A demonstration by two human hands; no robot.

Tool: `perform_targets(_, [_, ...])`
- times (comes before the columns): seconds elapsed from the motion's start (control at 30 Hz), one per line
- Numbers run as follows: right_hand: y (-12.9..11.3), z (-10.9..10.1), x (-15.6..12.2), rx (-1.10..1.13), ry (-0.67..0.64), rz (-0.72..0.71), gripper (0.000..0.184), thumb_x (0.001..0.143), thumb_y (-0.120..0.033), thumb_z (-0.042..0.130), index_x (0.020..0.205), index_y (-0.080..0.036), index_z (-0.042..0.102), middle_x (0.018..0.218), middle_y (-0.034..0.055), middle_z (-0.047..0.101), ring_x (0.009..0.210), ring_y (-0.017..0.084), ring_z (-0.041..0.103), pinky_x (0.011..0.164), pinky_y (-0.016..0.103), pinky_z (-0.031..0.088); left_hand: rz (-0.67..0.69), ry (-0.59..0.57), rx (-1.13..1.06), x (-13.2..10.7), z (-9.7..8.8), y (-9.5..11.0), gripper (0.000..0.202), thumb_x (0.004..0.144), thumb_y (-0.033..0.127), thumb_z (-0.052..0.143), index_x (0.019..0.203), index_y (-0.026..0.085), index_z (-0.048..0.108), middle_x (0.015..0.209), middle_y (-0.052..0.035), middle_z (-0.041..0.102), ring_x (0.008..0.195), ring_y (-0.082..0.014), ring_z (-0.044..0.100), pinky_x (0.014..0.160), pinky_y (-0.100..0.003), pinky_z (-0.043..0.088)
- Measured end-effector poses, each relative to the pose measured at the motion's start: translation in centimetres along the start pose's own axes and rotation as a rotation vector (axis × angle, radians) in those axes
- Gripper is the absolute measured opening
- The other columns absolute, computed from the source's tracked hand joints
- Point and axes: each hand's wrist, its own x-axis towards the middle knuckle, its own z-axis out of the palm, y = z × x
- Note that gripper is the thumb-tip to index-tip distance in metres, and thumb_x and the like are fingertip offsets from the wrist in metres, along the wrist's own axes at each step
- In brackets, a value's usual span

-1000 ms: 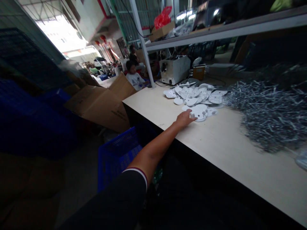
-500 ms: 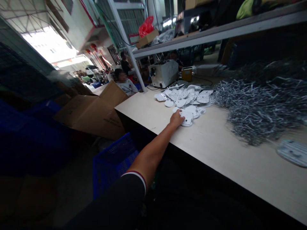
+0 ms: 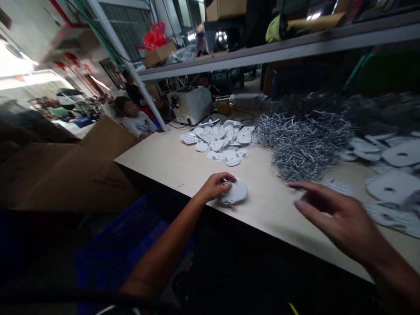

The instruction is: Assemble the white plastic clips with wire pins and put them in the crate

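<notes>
- Left hand (image 3: 215,187) has drawn a white piece (image 3: 234,193) away from the heap, and right hand (image 3: 341,216) has come into view over the table.
- Room: a shelf (image 3: 262,57) runs overhead, a cardboard box (image 3: 82,175) stands to the left, and a seated co-worker (image 3: 136,124) is beyond the table's far end.
- Table (image 3: 170,166): pale board with a dark near edge. A blue crate (image 3: 121,249) sits below that edge, left of the white piece.
- Piles: a heap of white plates (image 3: 218,142) lies farther along the table, touching a mound of metal pins (image 3: 305,144). Larger white plates (image 3: 402,153) lie to the right of the mound.
- White piece: rounded, on the table near the edge, well clear of the heap.
- Left fingers: curled over the top of the white piece, pressed close together. Thumb hidden.
- Right fingers: spread and curved, touching nothing, slightly blurred. Right hand hangs between the mound and the near edge.
- Risks: a careless push could send the white piece over the edge and into or past the crate. A low sweep of the right hand could snag pins and scatter them among the plates.
</notes>
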Motion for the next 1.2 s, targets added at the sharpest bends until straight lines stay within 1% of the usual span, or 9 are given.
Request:
perform_targets(0.23, [3.2,8.8,1.2,0.527,-0.402,0.434,0.054,0.085,-0.067,0.077,0.101,-0.016,0.076,0.068,0.0006,0.06,0.052,0.012,0.046,0.044,0.023,0.031,-0.008,-0.254,-0.394,-2.5,3.0,5.1,0.058,0.083,0.028,0.079,0.139,0.027,0.067,0.119,-0.0109,0.071,0.099,-0.0243,0.068,0.076,-0.03,0.058])
perform_targets(0.37, [3.5,10.4,-0.2,0.879,-0.264,0.639,0.049,0.084,-0.062,0.081,0.09,-0.015,0.069,0.058,-0.0046,0.049,0.043,0.006,0.029,0.037,0.019,0.024,-0.096,-0.16,-0.632,-2.7,3.9,4.1,0.083,0.074,0.03,0.089,0.15,0.028,0.057,0.124,-0.0132,0.073,0.103,-0.0283,0.072,0.087,-0.037,0.06])
perform_targets(0.43, [3.3,10.5,-0.5,1.003,-0.129,0.729,0.045,0.082,-0.056,0.085,0.095,-0.016,0.068,0.063,-0.0045,0.054,0.043,0.004,0.026,0.037,0.017,0.026,-0.115,-0.05,-0.769,-3.0,4.8,2.9,0.082,0.077,0.038,0.086,0.152,0.026,0.054,0.129,-0.0155,0.073,0.114,-0.0333,0.071,0.093,-0.041,0.059])
perform_targets(0.53, [2.9,10.9,-0.7,1.145,0.048,0.85,0.045,0.078,-0.048,0.09,0.106,-0.019,0.068,0.073,-0.0042,0.061,0.043,0.004,0.027,0.036,0.016,0.027,-0.149,-0.063,-0.928,-3.5,7.1,1.4,0.089,0.076,0.044,0.087,0.156,0.027,0.051,0.14,-0.0154,0.068,0.128,-0.0365,0.065,0.099,-0.042,0.058])
perform_targets(0.7, [2.6,12.8,-0.5,1.228,0.02,0.881,0.051,0.077,-0.051,0.09,0.108,-0.02,0.065,0.073,-0.0062,0.059,0.042,0.004,0.031,0.038,0.018,0.031,-0.218,0.094,-1.144,-2.4,12.0,1.6,0.089,0.073,0.044,0.089,0.153,0.03,0.051,0.137,-0.0131,0.07,0.125,-0.0357,0.067,0.093,-0.044,0.061])
perform_targets(0.87, [3.8,10.4,-0.4,0.627,-0.115,0.63,0.056,0.087,-0.071,0.073,0.108,-0.018,0.07,0.08,0.0024,0.066,0.051,0.011,0.049,0.045,0.024,0.041,-0.423,0.216,-1.409,-0.4,12.7,2.2,0.056,0.083,0.06,0.068,0.124,0.021,0.068,0.112,-0.0138,0.077,0.11,-0.0339,0.073,0.096,-0.053,0.061])
perform_targets(1.03, [8.0,1.0,-0.1,-0.466,0.227,0.263,0.042,0.094,-0.043,0.069,0.131,-0.022,0.07,0.103,0.0077,0.071,0.075,0.021,0.062,0.078,0.036,0.053,-0.502,0.255,-1.486,-0.4,10.8,1.1,0.055,0.088,0.061,0.058,0.116,0.017,0.073,0.104,-0.0156,0.076,0.101,-0.0301,0.074,0.099,-0.052,0.062])
perform_targets(1.13, [11.1,-4.7,0.6,-0.924,0.238,0.239,0.046,0.097,-0.022,0.054,0.141,-0.014,0.065,0.125,0.0168,0.067,0.109,0.031,0.063,0.098,0.044,0.051,-0.523,0.207,-1.502,-0.3,10.7,0.8,0.057,0.089,0.061,0.056,0.116,0.015,0.074,0.102,-0.0166,0.076,0.098,-0.0305,0.074,0.1,-0.054,0.061])
perform_targets(1.2, [12.6,-7.2,1.1,-1.095,0.109,0.243,0.05,0.094,-0.007,0.048,0.14,-0.011,0.066,0.135,0.0182,0.065,0.123,0.033,0.058,0.107,0.044,0.046,-0.537,0.187,-1.507,-0.2,11.0,0.9,0.056,0.089,0.061,0.056,0.116,0.016,0.075,0.102,-0.0166,0.076,0.097,-0.0311,0.074,0.101,-0.056,0.061])
